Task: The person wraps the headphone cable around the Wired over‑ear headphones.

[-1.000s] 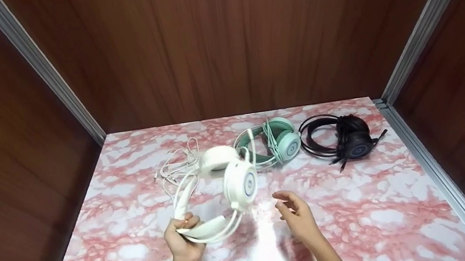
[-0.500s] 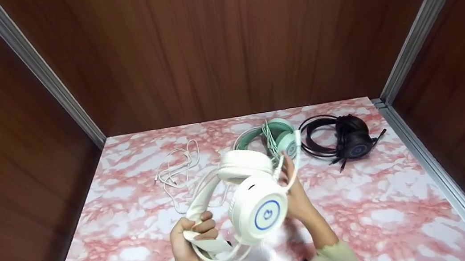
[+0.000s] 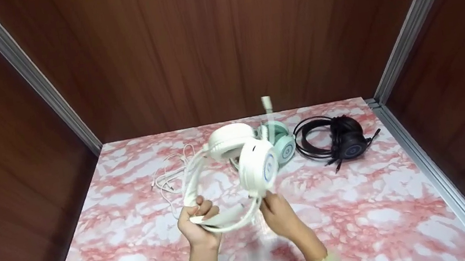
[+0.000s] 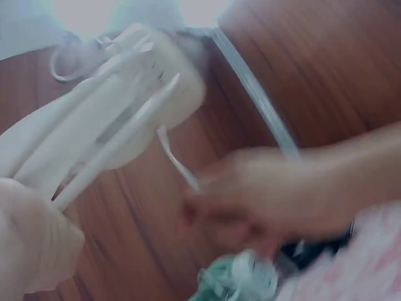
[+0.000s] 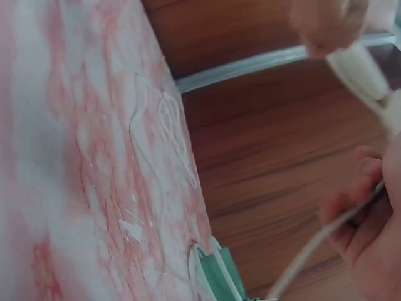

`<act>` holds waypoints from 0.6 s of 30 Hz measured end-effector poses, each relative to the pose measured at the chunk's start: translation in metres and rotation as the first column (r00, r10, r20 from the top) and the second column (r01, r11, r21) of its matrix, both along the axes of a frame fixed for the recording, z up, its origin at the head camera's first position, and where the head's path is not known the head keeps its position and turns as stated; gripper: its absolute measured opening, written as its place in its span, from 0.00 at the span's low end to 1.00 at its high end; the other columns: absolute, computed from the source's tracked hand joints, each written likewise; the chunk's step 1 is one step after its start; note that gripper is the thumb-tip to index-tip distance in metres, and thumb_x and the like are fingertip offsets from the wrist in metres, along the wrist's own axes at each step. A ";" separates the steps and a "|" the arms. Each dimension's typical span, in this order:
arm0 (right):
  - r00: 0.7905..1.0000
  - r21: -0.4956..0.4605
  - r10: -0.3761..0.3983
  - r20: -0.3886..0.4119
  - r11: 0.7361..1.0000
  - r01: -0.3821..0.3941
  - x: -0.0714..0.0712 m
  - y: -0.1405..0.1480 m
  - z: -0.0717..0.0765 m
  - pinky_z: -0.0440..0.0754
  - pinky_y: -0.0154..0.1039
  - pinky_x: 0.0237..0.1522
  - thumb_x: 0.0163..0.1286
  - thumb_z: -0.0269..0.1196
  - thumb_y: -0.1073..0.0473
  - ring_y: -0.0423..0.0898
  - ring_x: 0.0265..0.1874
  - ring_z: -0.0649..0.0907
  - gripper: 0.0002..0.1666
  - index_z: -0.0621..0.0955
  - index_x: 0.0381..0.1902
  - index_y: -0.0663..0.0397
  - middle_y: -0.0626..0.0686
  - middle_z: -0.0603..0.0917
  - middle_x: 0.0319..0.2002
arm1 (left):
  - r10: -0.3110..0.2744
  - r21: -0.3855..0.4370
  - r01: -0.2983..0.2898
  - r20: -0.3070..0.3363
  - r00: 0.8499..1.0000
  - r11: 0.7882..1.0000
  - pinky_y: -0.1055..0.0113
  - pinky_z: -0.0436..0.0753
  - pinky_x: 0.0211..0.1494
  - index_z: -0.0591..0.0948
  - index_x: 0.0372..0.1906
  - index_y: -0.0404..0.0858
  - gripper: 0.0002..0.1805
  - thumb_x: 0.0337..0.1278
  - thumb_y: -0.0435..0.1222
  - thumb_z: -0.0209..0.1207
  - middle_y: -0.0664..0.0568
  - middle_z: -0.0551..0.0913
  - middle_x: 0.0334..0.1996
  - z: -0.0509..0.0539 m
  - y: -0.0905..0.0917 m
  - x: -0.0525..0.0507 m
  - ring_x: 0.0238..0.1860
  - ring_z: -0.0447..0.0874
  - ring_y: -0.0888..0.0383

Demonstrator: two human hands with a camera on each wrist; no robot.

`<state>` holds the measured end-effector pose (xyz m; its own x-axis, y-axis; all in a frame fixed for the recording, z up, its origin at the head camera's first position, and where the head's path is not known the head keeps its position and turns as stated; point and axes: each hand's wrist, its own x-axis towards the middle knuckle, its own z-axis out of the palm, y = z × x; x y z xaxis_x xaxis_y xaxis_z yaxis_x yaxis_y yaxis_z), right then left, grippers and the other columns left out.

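A white headset [image 3: 260, 167] with a blue ring on one ear cup is held up over the table. My left hand [image 3: 200, 224] grips its headband, fingers curled round the band. My right hand [image 3: 280, 216] is just below the near ear cup. In the right wrist view its fingers curl round the headset's thin white cable [image 5: 313, 241]. That cable runs from the ear cup to my blurred right hand [image 4: 263, 194] in the left wrist view. The microphone boom [image 3: 268, 110] points up. More loose white cable [image 3: 169, 177] lies on the table behind my left hand.
A green headset [image 3: 285, 148] lies behind the white one, partly hidden by it. To its right is a black headset [image 3: 348, 137]. Brown wood panels [image 3: 195, 50] with metal corner strips [image 3: 414, 25] enclose the pink-and-white marbled table [image 3: 374, 219].
My right hand, first apart from the headset, has come left under the ear cup and now holds the cable. The white headset has been brought nearer, turned, then moved back, its microphone now upward.
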<state>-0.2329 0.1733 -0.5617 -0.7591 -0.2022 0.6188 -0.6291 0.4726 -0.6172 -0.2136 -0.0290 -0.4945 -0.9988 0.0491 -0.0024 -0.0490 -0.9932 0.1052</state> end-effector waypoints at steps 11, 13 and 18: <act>0.994 0.167 0.026 -0.104 0.986 -0.008 0.024 0.018 0.033 0.57 0.25 0.16 0.66 0.64 0.65 0.29 0.15 0.60 0.14 0.73 0.23 0.46 0.36 0.61 0.15 | 0.687 -0.556 -0.612 -0.097 0.720 0.562 0.74 0.59 0.14 0.60 0.24 0.37 0.09 0.44 0.20 0.37 0.55 0.60 0.12 -0.040 0.005 -0.028 0.11 0.57 0.64; 0.996 0.189 0.049 -0.073 0.981 -0.034 0.023 0.025 0.031 0.58 0.25 0.16 0.67 0.64 0.63 0.29 0.15 0.60 0.15 0.74 0.22 0.45 0.35 0.62 0.15 | 0.732 -0.620 -0.646 -0.164 0.661 0.445 0.73 0.61 0.13 0.62 0.24 0.38 0.10 0.46 0.20 0.39 0.55 0.61 0.11 -0.043 -0.001 -0.031 0.11 0.58 0.62; 0.995 0.224 0.077 0.064 0.971 -0.089 0.021 0.040 0.035 0.63 0.26 0.18 0.68 0.64 0.60 0.28 0.15 0.63 0.13 0.78 0.23 0.43 0.34 0.65 0.16 | 0.752 -0.741 -0.658 -0.355 0.555 0.135 0.71 0.63 0.13 0.67 0.27 0.32 0.05 0.48 0.21 0.42 0.54 0.63 0.10 -0.043 -0.015 -0.039 0.09 0.61 0.61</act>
<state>-0.2119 0.2129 -0.5263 -0.7650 -0.3956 0.5082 -0.6403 0.5515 -0.5346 -0.2523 -0.0438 -0.5378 -0.5852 -0.7462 0.3173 0.5724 -0.1030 0.8135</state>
